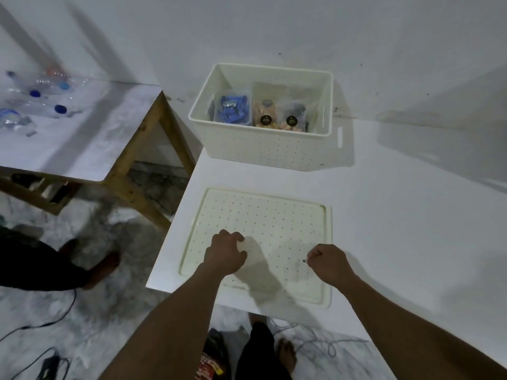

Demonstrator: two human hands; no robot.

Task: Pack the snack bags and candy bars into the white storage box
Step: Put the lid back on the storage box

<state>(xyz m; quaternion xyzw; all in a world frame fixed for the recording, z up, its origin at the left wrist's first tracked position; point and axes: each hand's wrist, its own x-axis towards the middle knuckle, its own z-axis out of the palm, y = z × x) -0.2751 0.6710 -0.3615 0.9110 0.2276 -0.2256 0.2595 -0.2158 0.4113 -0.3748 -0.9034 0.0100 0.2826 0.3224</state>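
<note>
Nearest, on the mottled floor (115, 311), one bare foot (286, 352) of the person shows under the counter's near edge. One red packet (207, 363) lies just left of it, and dark cables (55, 320) trail at the left. A second person's bare foot (105, 266) stands further left.

Two bare forearms reach out over the white counter (397, 215). The left hand (226, 253) and the right hand (330, 260) are well apart, both above the near half of one white dotted lid (263, 215). The lid lies flat, top down, close to the counter's near edge. On both hands the fingers (231, 237) are curled in tight. I can make out nothing held in either, though a pale blur sits beside the left knuckles and I cannot tell what it is.

Beyond the lid, with a strip of bare counter between, stands the one white storage box (260, 146), uncovered, its back near the wall (274, 28). Three bags stand in a row inside it. One blue packet (233, 109) is at the left, then come two clear bags, the middle one (264, 112) and the right one (292, 115), each with a round black label. The box's near wall hides their lower parts; I cannot pick out any candy bars.

Far left, a separate wooden-framed counter (82, 144) carries several clear bottles (41, 105) with blue caps, too blurred to count.
</note>
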